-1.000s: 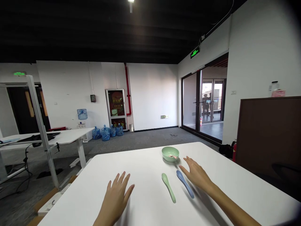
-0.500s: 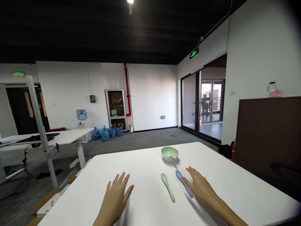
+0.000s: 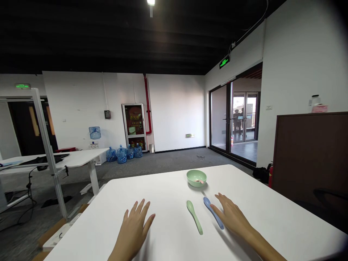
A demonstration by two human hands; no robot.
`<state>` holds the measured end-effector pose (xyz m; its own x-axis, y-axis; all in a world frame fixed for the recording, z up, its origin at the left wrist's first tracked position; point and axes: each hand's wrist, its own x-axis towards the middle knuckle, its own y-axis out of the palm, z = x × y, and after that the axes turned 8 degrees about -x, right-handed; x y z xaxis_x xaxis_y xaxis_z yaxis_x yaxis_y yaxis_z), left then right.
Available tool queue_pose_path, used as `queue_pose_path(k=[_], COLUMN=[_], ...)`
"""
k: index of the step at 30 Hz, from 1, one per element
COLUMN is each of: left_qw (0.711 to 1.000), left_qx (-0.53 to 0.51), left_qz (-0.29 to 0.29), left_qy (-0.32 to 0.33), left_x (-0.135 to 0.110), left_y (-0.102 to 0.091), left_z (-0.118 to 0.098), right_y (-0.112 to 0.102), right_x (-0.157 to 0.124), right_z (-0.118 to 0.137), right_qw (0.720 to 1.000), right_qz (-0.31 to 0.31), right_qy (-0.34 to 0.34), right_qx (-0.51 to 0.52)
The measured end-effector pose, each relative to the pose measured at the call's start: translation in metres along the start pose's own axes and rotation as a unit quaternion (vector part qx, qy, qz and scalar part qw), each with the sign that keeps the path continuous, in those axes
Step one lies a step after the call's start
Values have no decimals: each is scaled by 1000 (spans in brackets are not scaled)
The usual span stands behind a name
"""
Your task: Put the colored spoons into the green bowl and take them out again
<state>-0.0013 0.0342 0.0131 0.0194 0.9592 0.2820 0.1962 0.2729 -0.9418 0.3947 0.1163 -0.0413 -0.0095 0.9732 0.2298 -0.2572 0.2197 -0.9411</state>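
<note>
My left hand point(image 3: 133, 225) is open over the left part of the white table point(image 3: 168, 203), fingers spread and holding nothing. My right hand point(image 3: 231, 214) is open too, its thumb over the edge of a blue spoon point(image 3: 213, 213); whether it touches the spoon I cannot tell. Left of that spoon lies a green spoon point(image 3: 194, 217), between my two hands and nearer the right one. Beyond the spoons stands a green bowl point(image 3: 192, 178), with a small pink utensil point(image 3: 200, 181) lying inside it.
A brown cabinet point(image 3: 307, 156) stands to the right of the table. At the left are another white table point(image 3: 81, 156) and a metal post point(image 3: 49, 145). Blue water jugs point(image 3: 121, 155) sit on the floor by the far wall. Glass doors point(image 3: 219, 119) are at the back right.
</note>
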Motion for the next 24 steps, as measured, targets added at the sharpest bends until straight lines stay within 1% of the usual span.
queue_pose_path(k=[3, 6, 9, 11, 14, 16, 19, 22, 24], left_qw=[1000, 1000, 1000, 1000, 1000, 1000, 1000, 1000, 1000], left_qx=[-1, -3, -6, -8, -10, -12, -15, -12, -11], left_qz=[0, 3, 1, 0, 1, 2, 3, 12, 17], left_qy=[1, 7, 10, 11, 13, 14, 13, 8, 4], left_x=[0, -1, 0, 1, 4, 5, 5, 5, 5], left_y=[1, 1, 0, -1, 0, 2, 4, 6, 7], left_z=[-1, -3, -6, -8, -9, -8, -6, -3, -1], right_y=[-5, -17, -32, -42, -48, -46, -35, -22, -14], right_x=[4, 19, 48, 71, 106, 128, 156, 176, 186], right_z=[2, 7, 16, 25, 39, 48, 56, 60, 60], right_qw=[1000, 1000, 999, 999, 1000, 999, 997, 994, 992], right_qz=[-2, -21, -38, -43, -20, 0, 32, 60, 73], right_qy=[-4, -22, -35, -23, 10, 31, 57, 80, 94], right_qx=[-2, 0, 3, 2, -18, -29, -39, -47, -51])
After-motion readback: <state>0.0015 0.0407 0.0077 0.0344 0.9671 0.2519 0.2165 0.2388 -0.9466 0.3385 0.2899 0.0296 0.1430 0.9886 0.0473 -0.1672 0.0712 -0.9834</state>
